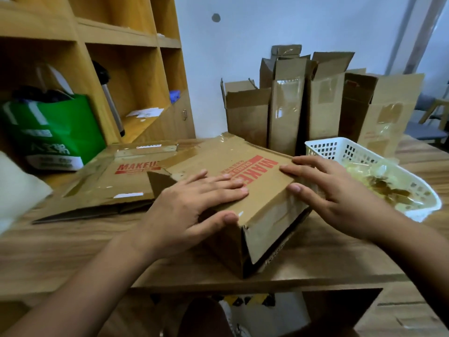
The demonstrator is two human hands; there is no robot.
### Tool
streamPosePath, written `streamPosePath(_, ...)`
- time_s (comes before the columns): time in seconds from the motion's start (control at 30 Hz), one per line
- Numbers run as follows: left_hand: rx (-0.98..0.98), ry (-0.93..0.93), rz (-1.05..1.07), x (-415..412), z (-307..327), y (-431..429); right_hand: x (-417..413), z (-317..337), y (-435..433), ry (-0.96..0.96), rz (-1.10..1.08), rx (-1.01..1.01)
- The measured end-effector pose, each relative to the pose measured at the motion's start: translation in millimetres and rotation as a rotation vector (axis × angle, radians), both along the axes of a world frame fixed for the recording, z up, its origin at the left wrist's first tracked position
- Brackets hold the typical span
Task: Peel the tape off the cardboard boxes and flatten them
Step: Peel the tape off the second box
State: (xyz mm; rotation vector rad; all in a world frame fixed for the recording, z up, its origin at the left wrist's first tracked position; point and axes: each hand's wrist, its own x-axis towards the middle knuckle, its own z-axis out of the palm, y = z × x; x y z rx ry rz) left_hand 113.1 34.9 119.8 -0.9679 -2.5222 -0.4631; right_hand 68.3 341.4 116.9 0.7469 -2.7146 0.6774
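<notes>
A brown cardboard box [262,205] with red print lies partly collapsed on the wooden table [73,259], its near end gaping open. My left hand [194,205] presses flat on its top panel, fingers straight, thumb at the near corner. My right hand [332,190] lies on the box's right edge, fingers straight over the top, thumb against the taped side. A flattened box [107,183] with the same red print lies to the left, shiny tape still on it.
Several upright open boxes [315,105] stand at the back of the table. A white plastic basket [364,152] holding crumpled tape sits at the right. A green bag [53,132] and wooden shelves [121,45] are on the left.
</notes>
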Motion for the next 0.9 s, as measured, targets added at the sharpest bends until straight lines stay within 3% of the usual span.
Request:
streamPosePath(0.2,0.122,0.032,0.111,-2,-9,-10,18,-7,5,0.164,-0.142,0.061)
streamPosePath(0.5,0.239,0.153,0.244,13,-24,-6,33,-25,-8,0.371,-0.26,-0.008)
streamPosePath(0.73,-0.066,0.159,0.276,32,-40,18,37,-25,-15,0.386,-0.281,-0.004)
streamPosePath(0.9,-0.008,0.16,0.32,28,-44,18,39,-32,-4,0.389,-0.179,0.043)
